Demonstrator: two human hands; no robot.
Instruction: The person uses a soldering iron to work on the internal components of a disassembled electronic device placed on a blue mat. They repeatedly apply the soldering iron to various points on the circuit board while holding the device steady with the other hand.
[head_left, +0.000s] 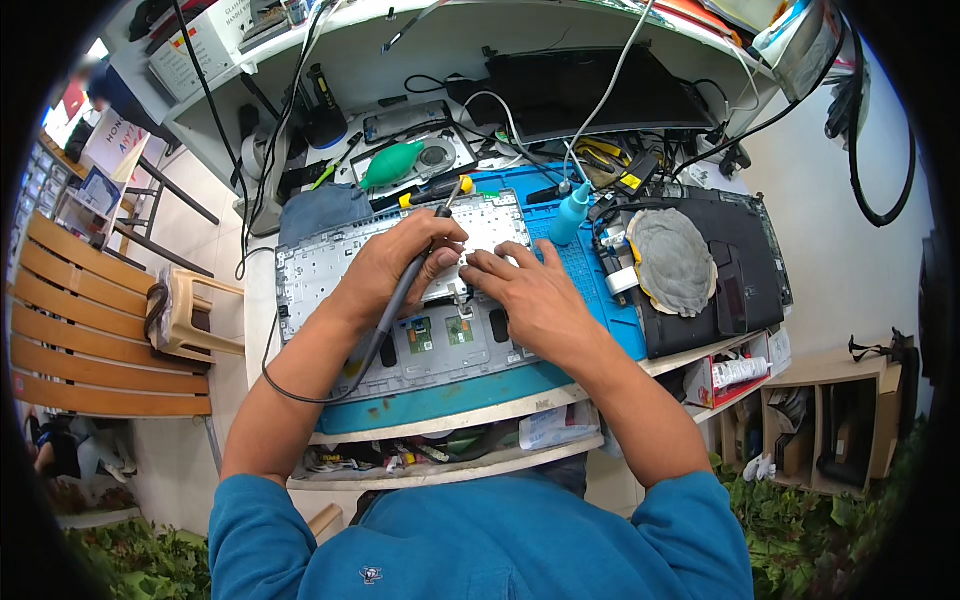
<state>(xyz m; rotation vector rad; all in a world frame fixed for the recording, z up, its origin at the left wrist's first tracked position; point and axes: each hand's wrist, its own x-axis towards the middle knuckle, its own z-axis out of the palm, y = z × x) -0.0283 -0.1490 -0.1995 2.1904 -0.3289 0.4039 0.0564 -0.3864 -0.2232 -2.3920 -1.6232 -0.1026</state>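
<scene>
My left hand (410,255) grips a dark pen-like corded tool (390,310), probably a soldering iron, its upper end angled up beside a yellow-and-black object. Beneath both hands lies a silver laptop upper case (315,275), underside up, with small screw points, a touchpad area and green circuit boards (420,335). My right hand (520,285) rests on the case just right of my left, fingers apart, fingertips touching it near a small metal part (460,298). A light-blue bottle (570,214) stands on the blue mat (615,325) at the upper right of my right hand.
A black laptop body (750,290) with a grey round pad (670,260) lies right. A green blower bulb (390,163), tools and a dark screen (570,90) crowd the back. Cables hang overhead. A wooden chair (100,330) and stool (190,320) stand left; a person is at far upper left.
</scene>
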